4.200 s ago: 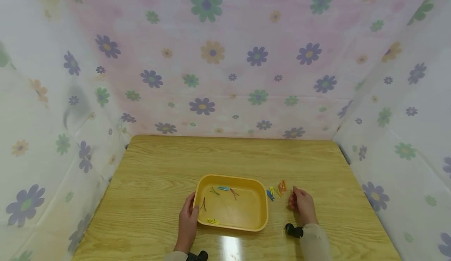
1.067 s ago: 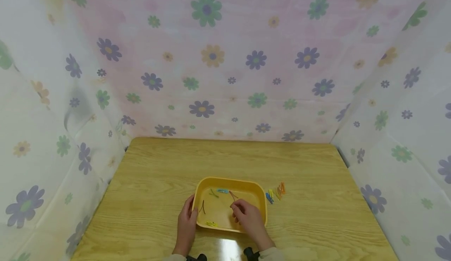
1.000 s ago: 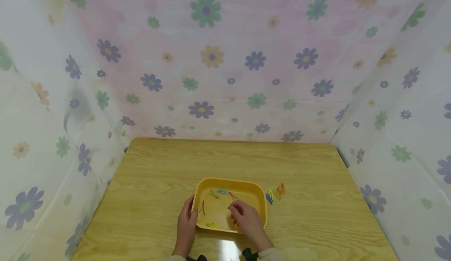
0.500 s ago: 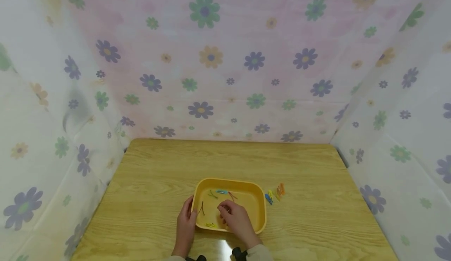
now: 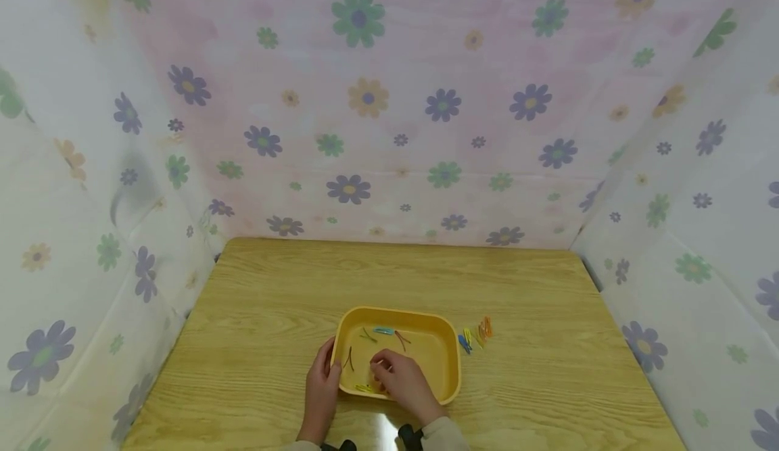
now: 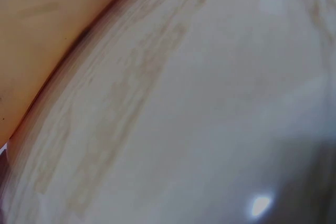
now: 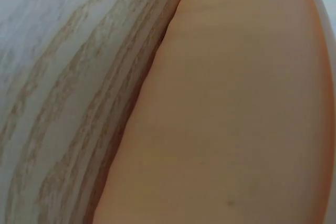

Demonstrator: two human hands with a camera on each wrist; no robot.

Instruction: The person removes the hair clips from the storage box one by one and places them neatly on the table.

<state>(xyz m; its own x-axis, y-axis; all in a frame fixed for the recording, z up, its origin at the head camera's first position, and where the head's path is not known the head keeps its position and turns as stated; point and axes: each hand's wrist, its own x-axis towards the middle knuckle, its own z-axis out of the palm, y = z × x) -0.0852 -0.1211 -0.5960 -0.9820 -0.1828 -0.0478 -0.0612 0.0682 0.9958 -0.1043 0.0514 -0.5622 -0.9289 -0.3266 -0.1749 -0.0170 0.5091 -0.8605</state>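
My left hand [image 5: 320,390] grips the left wall of a shallow yellow tray [image 5: 456,370], thumb over the rim. Inside it are a light blue hair clip [image 5: 383,330], a green bobby pin [image 5: 368,335], a red bobby pin [image 5: 402,340], a dark bobby pin [image 5: 349,358] and a yellow hair clip [image 5: 364,388]. My right hand [image 5: 403,381] hovers over the tray's front middle, fingers curled and thumb against forefinger. Whether anything small is pinched there is hidden. The wrist views show mainly skin and blurred tabletop.
Right of the tray on the wooden table [image 5: 274,289] lie a blue clip [image 5: 465,343], yellow clips [image 5: 467,336] and orange clips [image 5: 486,327]. Floral cloth [image 5: 395,99] encloses the table at the back and sides.
From beside the loose clips, my right hand has moved left into the tray, then farther left over its front middle. My left hand keeps its grip; the tray stays put.
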